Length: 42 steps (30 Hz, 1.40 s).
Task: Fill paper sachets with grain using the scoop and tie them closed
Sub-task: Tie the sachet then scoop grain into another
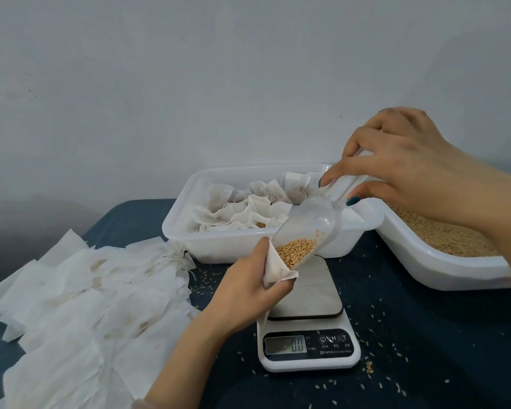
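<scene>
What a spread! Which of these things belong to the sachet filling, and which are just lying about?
In the job: scoop in right hand, sachet in left hand, grain tray, pile of empty sachets, tub of sachets.
Lying about: scale, reading zero; spilled grains on the cloth.
</scene>
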Tool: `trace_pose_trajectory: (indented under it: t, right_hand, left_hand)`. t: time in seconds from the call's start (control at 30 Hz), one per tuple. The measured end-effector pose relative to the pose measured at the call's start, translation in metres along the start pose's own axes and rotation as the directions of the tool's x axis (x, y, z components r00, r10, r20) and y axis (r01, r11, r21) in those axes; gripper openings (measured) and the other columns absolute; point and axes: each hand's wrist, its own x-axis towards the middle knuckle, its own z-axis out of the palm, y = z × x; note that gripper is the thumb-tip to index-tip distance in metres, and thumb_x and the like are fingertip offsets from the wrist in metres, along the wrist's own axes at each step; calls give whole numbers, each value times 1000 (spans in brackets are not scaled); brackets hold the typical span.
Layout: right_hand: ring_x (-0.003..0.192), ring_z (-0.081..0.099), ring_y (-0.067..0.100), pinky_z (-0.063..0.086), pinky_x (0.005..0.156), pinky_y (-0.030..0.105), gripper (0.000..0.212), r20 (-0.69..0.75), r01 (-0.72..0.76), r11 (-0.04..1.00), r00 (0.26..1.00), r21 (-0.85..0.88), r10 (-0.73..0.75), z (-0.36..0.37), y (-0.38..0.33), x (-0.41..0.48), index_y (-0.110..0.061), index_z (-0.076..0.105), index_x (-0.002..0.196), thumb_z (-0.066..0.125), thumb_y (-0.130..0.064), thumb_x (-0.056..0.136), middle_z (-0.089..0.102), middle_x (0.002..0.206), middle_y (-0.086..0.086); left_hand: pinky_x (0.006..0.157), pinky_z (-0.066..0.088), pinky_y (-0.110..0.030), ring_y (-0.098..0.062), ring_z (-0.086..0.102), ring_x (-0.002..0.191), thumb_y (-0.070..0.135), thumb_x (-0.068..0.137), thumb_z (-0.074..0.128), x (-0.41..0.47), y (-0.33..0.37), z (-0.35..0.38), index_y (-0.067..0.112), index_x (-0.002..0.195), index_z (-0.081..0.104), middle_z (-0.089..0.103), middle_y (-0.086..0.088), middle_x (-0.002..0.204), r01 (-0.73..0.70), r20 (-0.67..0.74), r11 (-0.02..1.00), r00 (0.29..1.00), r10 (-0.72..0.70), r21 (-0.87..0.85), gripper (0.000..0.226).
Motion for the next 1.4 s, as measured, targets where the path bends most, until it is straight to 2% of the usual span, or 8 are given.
trace_pose_trajectory:
  t: [0.4, 0.63, 0.8, 0.87, 0.97, 1.07, 1.2, 1.4]
  right_hand:
    - [107, 44, 35, 28, 100, 54, 33, -61, 15, 999, 998, -44, -18, -9, -1, 2, -34, 74, 111, 71, -32, 78, 62, 102, 3]
    - [107, 39, 23, 21, 101, 52, 31, -63, -107, 994, 992, 35, 109, 3, 10, -13, -40, 70, 113, 57, -52, 87, 60, 99, -7]
    - [99, 40, 3, 7, 104, 24, 28, 78, -281, 919, 960, 275, 270, 25, 15, -34, -64, 54, 103, 60, -48, 81, 56, 95, -19]
    - [100, 51, 5, 18, 111, 33, 24, 166, -355, 835, 935, 420, 315, 36, 11, -42, -60, 57, 103, 57, -53, 81, 59, 98, -18]
    - [104, 62, 10, 45, 100, 45, 35, 244, -467, 624, 878, 627, 412, 51, 7, -55, -50, 62, 109, 54, -60, 76, 65, 108, -15]
    - [93, 65, 8, 49, 84, 37, 42, 297, -595, 510, 781, 621, 550, 67, 12, -63, -44, 58, 109, 49, -66, 74, 63, 110, -22]
    - [77, 61, 10, 41, 64, 32, 15, 309, -752, 437, 621, 494, 720, 92, 33, -72, -24, 51, 107, 54, -35, 98, 61, 98, -9]
    - [60, 48, 23, 35, 54, 31, 22, 368, -895, 428, 444, 128, 817, 115, 63, -85, 1, 59, 91, 45, -13, 100, 54, 70, 11]
  left_hand:
    - [58, 41, -43, -21, 50, 62, 50, 76, 49, -2, 5, 0, 14, 95, 44, 57, -4, 72, 10, -57, 995, 998, -16, -100, 41]
    - [54, 37, -31, -13, 46, 57, 45, 81, 50, -2, 1, -1, 18, 97, 46, 57, -3, 71, -5, -72, 988, 997, -6, -153, 31]
    - [54, 34, -25, -8, 41, 57, 41, 83, 49, 0, -1, -4, 25, 93, 45, 50, 7, 66, -1, -95, 982, 995, -18, -190, 20]
    - [54, 35, -27, -7, 40, 57, 38, 86, 48, 0, -1, -5, 28, 88, 44, 47, 7, 66, -10, -108, 978, 994, -13, -210, 11]
    - [62, 43, -41, -15, 46, 62, 39, 92, 42, 0, -3, -7, 23, 86, 46, 50, -2, 70, -18, -136, 976, 991, -12, -215, 18]
    - [75, 47, -42, -19, 53, 79, 35, 101, 36, 2, -8, -8, 18, 89, 51, 55, 1, 84, -32, -156, 982, 988, 2, -188, 26]
    - [94, 36, -22, -11, 40, 108, 55, 98, 28, 6, -15, -7, 22, 95, 54, 42, 14, 107, -17, -200, 1000, 980, 13, -18, 42]
    - [75, 39, -5, -9, 54, 90, 40, 102, 40, 9, -13, -8, 32, 97, 66, 54, -3, 98, -61, -249, 987, 968, 22, -151, 28]
